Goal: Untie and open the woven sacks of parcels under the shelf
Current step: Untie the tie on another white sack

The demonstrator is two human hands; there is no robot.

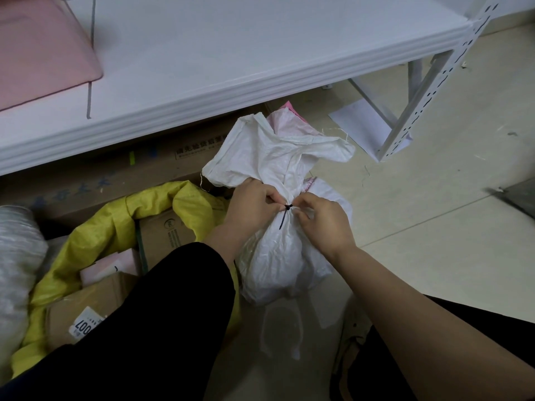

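Observation:
A white woven sack (275,256) stands on the floor in front of the white shelf (231,68). Its neck is cinched by a thin black tie (285,215), and the loose mouth (275,151) flares above it. My left hand (252,202) pinches the gathered neck at the left of the tie. From the right, my right hand (321,217) pinches the neck at the tie's knot. A yellow woven sack (95,235) sits open at the left, with cardboard boxes (165,233) and a pink parcel (115,263) inside.
A flat brown carton (115,175) lies under the shelf behind the sacks. The shelf's perforated white post (428,91) stands at the right on pale floor tiles, with a white sheet (359,120) beside it. A pink pad (37,50) lies on the shelf top.

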